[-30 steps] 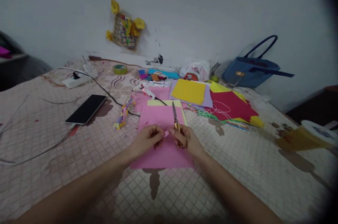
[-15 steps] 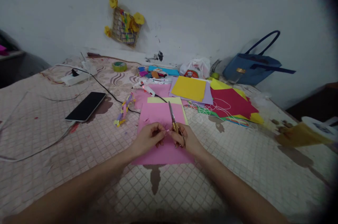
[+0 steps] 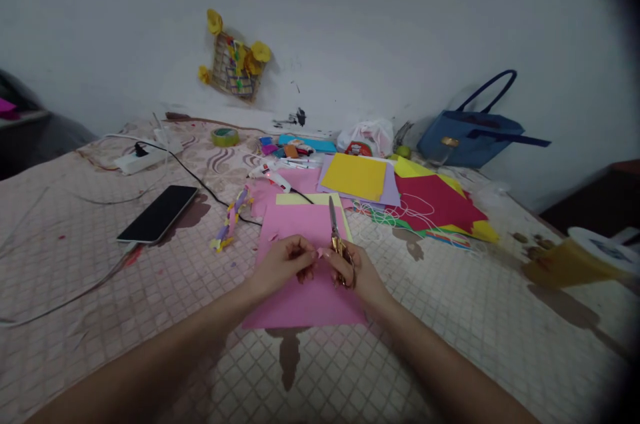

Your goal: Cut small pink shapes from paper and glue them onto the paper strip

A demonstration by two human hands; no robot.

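Between the fingertips of both hands is a small pink paper piece (image 3: 321, 253). My left hand (image 3: 293, 259) pinches it from the left, fingers closed. My right hand (image 3: 350, 265) is closed around the gold handles of a pair of scissors (image 3: 334, 221), while its thumb and a finger meet the paper piece. The scissors' blades point up and away, pressed together. Beneath both hands lies a pink paper sheet (image 3: 305, 307), with a pale yellow sheet (image 3: 300, 199) showing under its far edge. A small pink scrap (image 3: 273, 237) rests on the pink sheet.
Left are a phone (image 3: 159, 214) on a cable, a power strip (image 3: 145, 156) and a twisted paper strip (image 3: 231, 219). Beyond lie a glue gun (image 3: 271, 177) and green tape (image 3: 225, 137). On the right are coloured sheets (image 3: 435, 201), white string (image 3: 380, 214), a blue bag (image 3: 465, 137) and a yellow container (image 3: 565, 261).
The scissors have tilted and shifted slightly right with my right hand. The pink piece shows more between my fingertips. The whole view has shifted a little, with the table lower in it.
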